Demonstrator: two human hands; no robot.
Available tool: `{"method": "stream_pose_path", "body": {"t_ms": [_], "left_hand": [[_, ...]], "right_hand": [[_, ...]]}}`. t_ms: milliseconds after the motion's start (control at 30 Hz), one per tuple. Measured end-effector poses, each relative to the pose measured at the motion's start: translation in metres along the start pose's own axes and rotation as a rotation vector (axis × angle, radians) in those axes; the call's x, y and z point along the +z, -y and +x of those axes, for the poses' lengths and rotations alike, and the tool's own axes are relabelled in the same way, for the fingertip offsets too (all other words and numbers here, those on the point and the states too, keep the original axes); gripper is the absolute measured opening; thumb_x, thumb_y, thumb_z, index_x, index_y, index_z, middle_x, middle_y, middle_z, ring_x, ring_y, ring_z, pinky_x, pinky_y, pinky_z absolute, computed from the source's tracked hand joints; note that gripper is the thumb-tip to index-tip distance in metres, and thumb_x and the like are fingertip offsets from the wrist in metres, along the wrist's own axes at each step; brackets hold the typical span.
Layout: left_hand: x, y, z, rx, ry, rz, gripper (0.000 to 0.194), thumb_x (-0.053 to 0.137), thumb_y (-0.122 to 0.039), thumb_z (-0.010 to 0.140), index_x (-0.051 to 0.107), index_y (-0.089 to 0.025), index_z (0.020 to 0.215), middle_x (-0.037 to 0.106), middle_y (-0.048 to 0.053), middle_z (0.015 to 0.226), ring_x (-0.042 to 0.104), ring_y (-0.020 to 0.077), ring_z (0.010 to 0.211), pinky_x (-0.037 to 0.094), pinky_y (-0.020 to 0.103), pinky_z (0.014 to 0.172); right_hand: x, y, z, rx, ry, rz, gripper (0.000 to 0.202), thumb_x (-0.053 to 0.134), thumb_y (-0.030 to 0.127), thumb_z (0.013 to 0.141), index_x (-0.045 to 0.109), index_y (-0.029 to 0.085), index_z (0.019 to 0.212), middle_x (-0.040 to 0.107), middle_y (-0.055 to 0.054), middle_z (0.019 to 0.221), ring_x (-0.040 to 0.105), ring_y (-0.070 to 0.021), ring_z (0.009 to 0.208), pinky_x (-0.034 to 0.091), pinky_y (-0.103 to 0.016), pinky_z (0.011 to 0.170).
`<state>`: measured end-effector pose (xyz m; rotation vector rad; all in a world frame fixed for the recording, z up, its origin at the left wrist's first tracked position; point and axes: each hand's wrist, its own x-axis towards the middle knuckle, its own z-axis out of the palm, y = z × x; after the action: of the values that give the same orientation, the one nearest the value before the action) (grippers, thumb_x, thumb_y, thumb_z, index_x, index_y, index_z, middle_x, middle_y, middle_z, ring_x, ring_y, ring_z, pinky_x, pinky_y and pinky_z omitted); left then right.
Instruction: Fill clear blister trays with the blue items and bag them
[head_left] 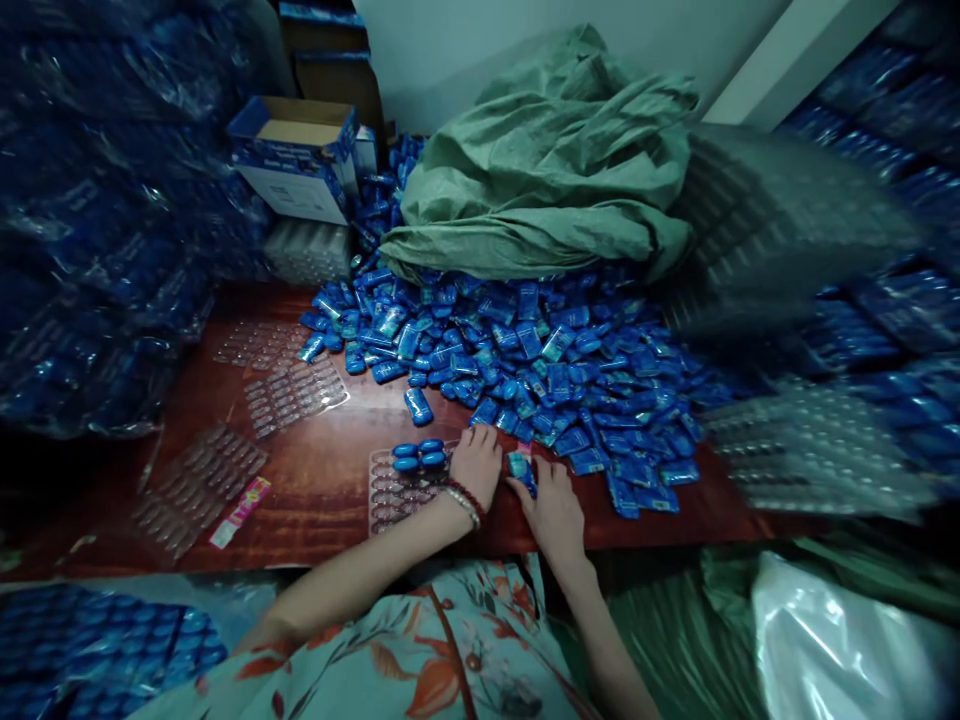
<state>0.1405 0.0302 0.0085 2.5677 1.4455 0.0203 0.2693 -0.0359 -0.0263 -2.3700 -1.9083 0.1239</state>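
My left hand [478,466], wearing bead bracelets on the wrist, is over the right end of a clear plastic blister tray [397,500]. Its fingers are curled downward, and what lies under them is hidden. Several glossy blue oval pieces [418,455] sit in the tray's upper cavities just left of that hand. Beside it on the right, my right hand [556,510] has its thumb and fingers closed around a small blue packet [521,470]. A large heap of similar blue packets [517,340] spreads just beyond both hands, and one lone packet [418,406] lies apart in front of it.
More clear trays [296,395] lie on the reddish-brown table [315,500], near a pink-yellow strip [240,512]. A green sack [555,170] rests behind the heap. An open blue box [296,150] stands back left. Stacked trays [780,220] and wrapped blue packs [97,240] flank the table.
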Motion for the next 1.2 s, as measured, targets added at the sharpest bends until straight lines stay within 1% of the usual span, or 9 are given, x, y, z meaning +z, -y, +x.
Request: {"method": "stream_pose_path", "body": {"t_ms": [133, 233, 333, 500, 667, 767, 867, 1000, 1200], "left_hand": [[0.015, -0.014, 0.023, 0.026, 0.076, -0.018, 0.024, 0.040, -0.006, 0.087, 0.061, -0.008, 0.097, 0.058, 0.017, 0.102, 0.054, 0.0240, 0.094, 0.044, 0.036, 0.075], [0.009, -0.013, 0.011, 0.062, 0.079, -0.036, 0.024, 0.039, -0.007, 0.088, 0.057, -0.010, 0.103, 0.057, 0.014, 0.103, 0.055, 0.0218, 0.093, 0.046, 0.033, 0.074], [-0.012, -0.002, -0.025, 0.145, 0.040, -0.142, 0.025, 0.041, -0.012, 0.089, 0.052, -0.014, 0.110, 0.058, 0.009, 0.098, 0.056, 0.0206, 0.091, 0.049, 0.031, 0.072], [-0.036, 0.054, -0.106, 0.082, -0.072, -0.492, 0.027, 0.037, -0.025, 0.093, 0.047, -0.022, 0.117, 0.056, 0.006, 0.111, 0.057, 0.0153, 0.097, 0.049, 0.027, 0.083], [-0.008, 0.106, -0.145, -0.133, -0.295, -0.610, 0.025, 0.038, -0.018, 0.091, 0.049, -0.019, 0.113, 0.061, 0.007, 0.098, 0.061, 0.0152, 0.090, 0.051, 0.027, 0.079], [0.016, 0.114, -0.143, -0.081, -0.438, -0.533, 0.028, 0.038, -0.013, 0.089, 0.049, -0.018, 0.115, 0.062, 0.008, 0.098, 0.061, 0.0158, 0.092, 0.052, 0.028, 0.080], [0.030, 0.115, -0.136, 0.059, -0.496, -0.350, 0.037, 0.038, -0.010, 0.087, 0.047, -0.017, 0.121, 0.061, 0.012, 0.106, 0.059, 0.0178, 0.098, 0.052, 0.029, 0.080], [0.026, 0.118, -0.130, 0.180, -0.409, -0.211, 0.032, 0.039, -0.010, 0.086, 0.051, -0.014, 0.115, 0.061, 0.014, 0.099, 0.060, 0.0190, 0.091, 0.053, 0.030, 0.074], [0.013, 0.111, -0.120, 0.182, -0.178, -0.054, 0.027, 0.037, -0.006, 0.083, 0.053, -0.015, 0.102, 0.058, 0.011, 0.092, 0.058, 0.0189, 0.081, 0.053, 0.033, 0.071]], "right_hand": [[0.001, -0.003, 0.005, 0.044, 0.089, 0.024, 0.031, 0.046, 0.043, 0.087, 0.049, 0.017, 0.103, 0.054, -0.010, 0.097, 0.060, -0.0215, 0.080, 0.043, -0.028, 0.057], [0.003, -0.013, 0.001, 0.094, 0.063, 0.246, 0.029, 0.047, 0.044, 0.086, 0.050, 0.017, 0.096, 0.059, -0.009, 0.090, 0.062, -0.0220, 0.077, 0.045, -0.029, 0.060], [0.001, -0.021, -0.007, 0.121, 0.028, 0.614, 0.031, 0.046, 0.046, 0.085, 0.050, 0.018, 0.098, 0.063, -0.008, 0.089, 0.063, -0.0202, 0.076, 0.049, -0.030, 0.066], [-0.011, 0.002, -0.025, -0.057, 0.231, 0.934, 0.028, 0.041, 0.036, 0.089, 0.052, 0.020, 0.111, 0.060, -0.009, 0.106, 0.064, -0.0161, 0.079, 0.053, -0.027, 0.068], [-0.008, 0.049, -0.015, -0.374, 0.206, 0.812, 0.026, 0.040, 0.024, 0.092, 0.048, 0.021, 0.116, 0.061, -0.007, 0.105, 0.061, -0.0168, 0.094, 0.050, -0.030, 0.084], [-0.006, 0.062, 0.001, -0.634, 0.129, 0.683, 0.028, 0.037, 0.015, 0.091, 0.049, 0.019, 0.116, 0.059, -0.009, 0.108, 0.056, -0.0182, 0.102, 0.048, -0.033, 0.088], [-0.009, 0.063, 0.012, -0.838, 0.103, 0.492, 0.037, 0.032, 0.005, 0.087, 0.048, 0.016, 0.119, 0.058, -0.012, 0.106, 0.056, -0.0194, 0.099, 0.050, -0.033, 0.081], [-0.024, 0.067, 0.016, -0.967, 0.132, 0.227, 0.036, 0.034, 0.005, 0.086, 0.050, 0.016, 0.117, 0.058, -0.010, 0.098, 0.056, -0.0187, 0.087, 0.051, -0.030, 0.069], [-0.038, 0.092, 0.014, -1.021, 0.110, -0.037, 0.023, 0.047, 0.009, 0.086, 0.056, 0.015, 0.105, 0.059, -0.008, 0.083, 0.055, -0.0178, 0.076, 0.046, -0.027, 0.062]]}}
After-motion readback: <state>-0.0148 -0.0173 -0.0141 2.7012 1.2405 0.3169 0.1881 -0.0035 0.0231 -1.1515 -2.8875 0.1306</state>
